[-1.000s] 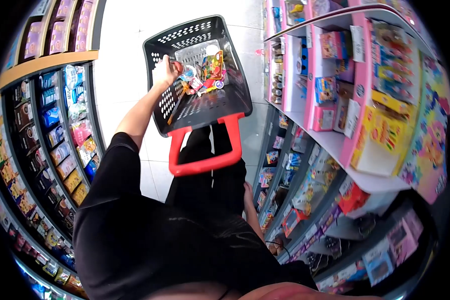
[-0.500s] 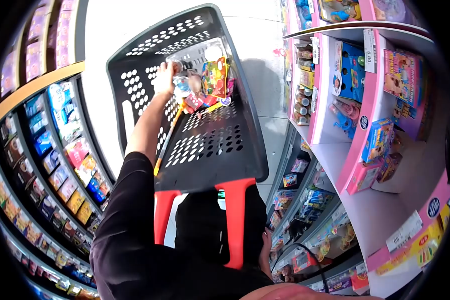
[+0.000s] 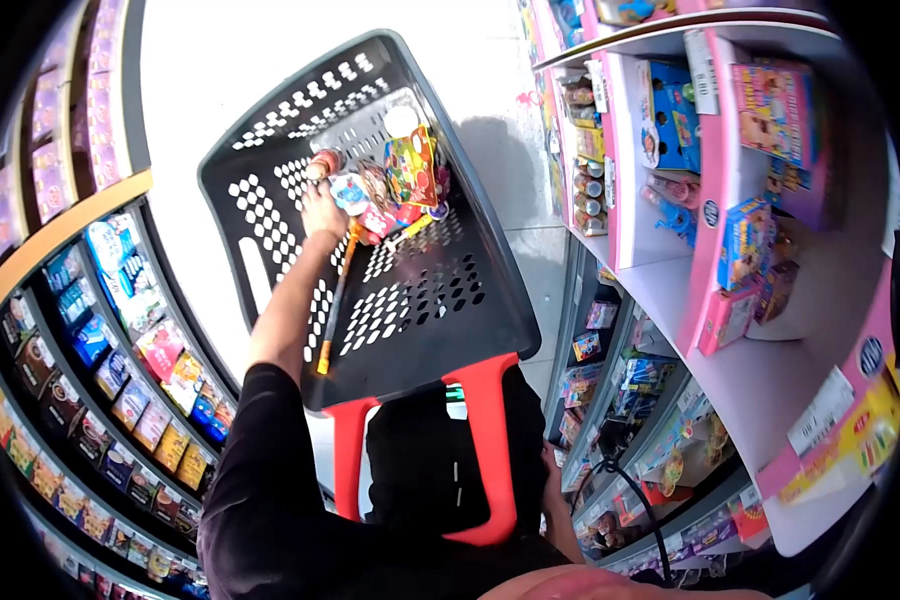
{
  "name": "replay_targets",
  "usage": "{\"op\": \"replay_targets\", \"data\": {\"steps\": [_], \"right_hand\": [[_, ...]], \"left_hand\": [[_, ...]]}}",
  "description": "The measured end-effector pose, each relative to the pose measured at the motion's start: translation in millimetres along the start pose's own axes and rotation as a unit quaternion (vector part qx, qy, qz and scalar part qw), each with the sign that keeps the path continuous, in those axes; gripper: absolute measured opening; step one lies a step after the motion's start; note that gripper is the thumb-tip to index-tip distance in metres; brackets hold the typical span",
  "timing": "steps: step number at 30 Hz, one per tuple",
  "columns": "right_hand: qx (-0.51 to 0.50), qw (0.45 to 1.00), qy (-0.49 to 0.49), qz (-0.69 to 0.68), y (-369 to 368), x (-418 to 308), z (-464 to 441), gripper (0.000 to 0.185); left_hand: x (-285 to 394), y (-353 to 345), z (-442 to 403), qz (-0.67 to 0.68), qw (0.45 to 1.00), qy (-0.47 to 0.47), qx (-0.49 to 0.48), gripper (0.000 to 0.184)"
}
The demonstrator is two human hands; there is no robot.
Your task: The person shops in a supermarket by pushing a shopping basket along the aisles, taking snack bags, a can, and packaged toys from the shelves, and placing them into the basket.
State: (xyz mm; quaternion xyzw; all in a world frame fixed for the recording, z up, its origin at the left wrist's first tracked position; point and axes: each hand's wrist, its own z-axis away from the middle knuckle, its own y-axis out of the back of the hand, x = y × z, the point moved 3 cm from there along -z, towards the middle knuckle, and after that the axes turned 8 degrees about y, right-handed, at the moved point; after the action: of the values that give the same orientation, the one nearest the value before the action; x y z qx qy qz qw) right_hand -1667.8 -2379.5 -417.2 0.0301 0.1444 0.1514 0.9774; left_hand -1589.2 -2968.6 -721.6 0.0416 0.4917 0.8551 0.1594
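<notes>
My left hand (image 3: 322, 212) is inside a black perforated basket (image 3: 430, 345), its fingers apart and their tips beside a small reddish round item (image 3: 323, 164). Right of those fingers lies a blue and white packet (image 3: 349, 193). A colourful pouch (image 3: 410, 170), a red packet (image 3: 380, 222) and other small packs are heaped around it. Along the basket's left part rests a long thin stick with orange ends (image 3: 339, 300). My right hand (image 3: 550, 468) hangs low beside my black-clad leg; its fingers cannot be made out.
The basket's red handle (image 3: 488, 440) points toward me. Shelves of packaged snacks (image 3: 155, 350) line the left. On the right stand pink-edged shelves (image 3: 710, 240) with boxed toys and price tags. A black cable (image 3: 645, 500) loops at the lower right.
The basket first came to look much larger and nearer, then shifted slightly lower. My left hand, still inside it, has moved down and left from the reddish item, its fingers spread.
</notes>
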Motion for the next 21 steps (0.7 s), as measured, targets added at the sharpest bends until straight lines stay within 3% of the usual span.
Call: {"op": "replay_targets", "data": {"steps": [1,2,3,4,6,7,8,10,12,13,16,18,20,21], "right_hand": [[0.004,0.998,-0.057,0.003,2.7,0.1,-2.3,0.059],[0.006,0.993,-0.114,0.007,2.9,1.5,-3.8,0.062],[0.017,0.992,-0.127,0.008,-3.9,-3.7,-6.2,0.065],[0.008,0.993,-0.121,0.001,-3.1,-3.4,-11.8,0.065],[-0.062,0.967,-0.248,-0.023,5.9,20.3,-26.1,0.065],[-0.068,0.968,-0.241,-0.029,4.8,25.4,-27.8,0.065],[-0.097,0.975,-0.198,-0.039,1.3,28.5,-27.0,0.067],[-0.13,0.979,-0.148,-0.053,-5.0,22.5,-15.8,0.068],[-0.186,0.97,-0.152,-0.046,-14.6,4.4,-4.9,0.069],[-0.163,0.967,-0.194,-0.011,-21.7,-15.1,8.6,0.063],[-0.182,0.962,-0.192,0.07,-40.3,-46.8,17.7,0.066],[-0.182,0.963,-0.168,0.109,-50.0,-60.8,11.6,0.069],[-0.195,0.949,-0.186,0.163,-58.0,-61.4,-11.0,0.074],[-0.189,0.949,-0.17,0.187,-47.6,-26.2,-70.8,0.069]], "left_hand": [[6.4,24.1,25.2,0.018,0.999,-0.03,-0.008,0.059],[11.3,46.2,51.1,0.026,0.995,-0.049,-0.086,0.057],[5.1,43.1,72.2,0.007,0.993,-0.091,-0.069,0.055],[-1.9,38.1,91.9,0.037,0.984,-0.147,-0.089,0.049],[10.1,107.9,159.0,0.148,0.946,-0.216,-0.19,0.028],[16.5,145.5,197.3,0.212,0.925,-0.233,-0.21,0.024],[22.5,185.0,234.0,0.234,0.903,-0.213,-0.289,0.02],[29.3,244.6,302.8,0.309,0.877,-0.181,-0.32,0.028],[44.3,309.1,367.3,0.349,0.863,-0.227,-0.286,0.028],[46.2,321.2,394.9,0.354,0.864,-0.234,-0.271,0.029],[54.9,340.6,467.1,0.303,0.878,-0.195,-0.316,0.043],[65.1,354.9,505.9,0.245,0.93,-0.263,-0.078,0.054],[61.3,330.7,511.8,0.181,0.939,-0.291,0.0,0.057],[55.4,308.7,501.6,0.148,0.951,-0.266,-0.06,0.048]]}}
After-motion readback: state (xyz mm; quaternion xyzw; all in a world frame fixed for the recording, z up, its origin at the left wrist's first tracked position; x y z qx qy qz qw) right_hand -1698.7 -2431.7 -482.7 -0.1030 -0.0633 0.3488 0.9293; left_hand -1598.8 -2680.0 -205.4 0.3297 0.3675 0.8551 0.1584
